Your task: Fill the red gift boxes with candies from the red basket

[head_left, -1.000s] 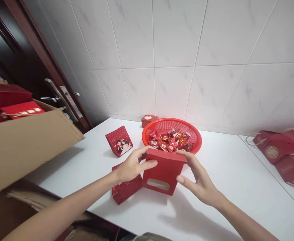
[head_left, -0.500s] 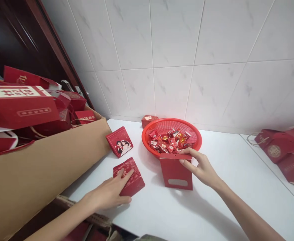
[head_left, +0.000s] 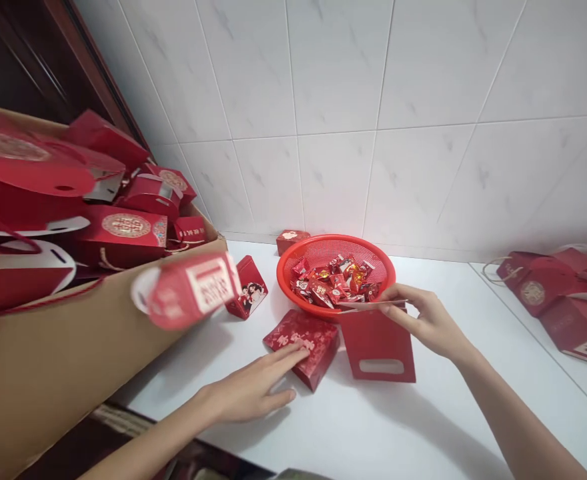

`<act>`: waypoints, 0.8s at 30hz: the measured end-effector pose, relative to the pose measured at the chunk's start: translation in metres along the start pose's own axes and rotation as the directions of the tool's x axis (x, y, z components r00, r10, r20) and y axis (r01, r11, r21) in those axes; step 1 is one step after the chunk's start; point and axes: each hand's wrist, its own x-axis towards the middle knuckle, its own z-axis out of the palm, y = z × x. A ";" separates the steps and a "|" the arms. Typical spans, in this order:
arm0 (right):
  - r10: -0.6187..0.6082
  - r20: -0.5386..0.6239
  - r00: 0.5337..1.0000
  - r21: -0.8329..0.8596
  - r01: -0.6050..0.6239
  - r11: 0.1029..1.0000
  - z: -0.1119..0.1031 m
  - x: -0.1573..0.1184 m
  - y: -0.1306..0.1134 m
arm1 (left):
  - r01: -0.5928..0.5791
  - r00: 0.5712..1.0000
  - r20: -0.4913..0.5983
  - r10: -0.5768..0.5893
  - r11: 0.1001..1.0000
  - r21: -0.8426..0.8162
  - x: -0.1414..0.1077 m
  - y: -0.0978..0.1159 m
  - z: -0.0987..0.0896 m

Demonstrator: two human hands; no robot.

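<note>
My left hand (head_left: 258,383) lies with outstretched fingers on a patterned red gift box (head_left: 306,340), which rests on its side on the white table. Between the thumb and fingers of my right hand (head_left: 423,317) is the top edge of an upright red gift box (head_left: 381,347) with a pale oval window. Just behind these boxes stands a red plastic colander (head_left: 341,247) holding wrapped candies (head_left: 336,283). Another red box (head_left: 251,290), printed with a cartoon couple, stands farther left. A blurred red box (head_left: 193,290) appears in mid-air beside the carton.
A large cardboard carton (head_left: 138,320) full of red gift boxes (head_left: 123,227) fills the left side. One small red box (head_left: 292,241) stands by the tiled wall (head_left: 338,167). More red boxes with handles (head_left: 548,287) sit on the right of the white table (head_left: 453,413).
My left hand has slid the patterned box rightward, close to the upright one. The upright box has shifted slightly right. A blurred box has come off the carton's pile, and the couple-printed box has turned.
</note>
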 end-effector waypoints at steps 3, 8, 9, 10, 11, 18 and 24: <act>0.015 -0.079 0.997 -0.036 -0.018 0.999 -0.017 -0.001 -0.007 | -0.082 0.995 0.061 0.084 0.996 -0.026 0.004 0.012 0.006; 0.070 -0.183 0.981 -0.022 -0.075 0.997 -0.036 -0.007 -0.015 | -0.105 0.975 0.191 0.111 0.994 -0.041 0.028 0.031 0.007; 0.074 -0.209 0.975 -0.022 -0.081 0.996 -0.038 -0.008 -0.015 | -0.125 0.967 0.218 0.130 0.991 -0.036 0.036 0.033 0.008; 0.082 -0.235 0.969 -0.020 -0.089 0.996 -0.040 -0.009 -0.016 | -0.149 0.958 0.243 0.152 0.988 -0.031 0.045 0.035 0.009; 0.094 -0.258 0.962 -0.016 -0.101 0.995 -0.042 -0.010 -0.016 | -0.181 0.948 0.262 0.182 0.983 -0.026 0.053 0.036 0.011; 0.172 -0.245 0.954 0.035 -0.168 0.985 -0.048 -0.013 -0.013 | -0.472 0.878 0.117 0.464 0.880 0.051 0.066 0.052 0.013; 0.226 0.095 0.969 0.234 -0.243 0.941 -0.025 -0.013 -0.013 | -0.111 0.983 0.165 0.079 0.974 0.196 -0.008 0.065 -0.036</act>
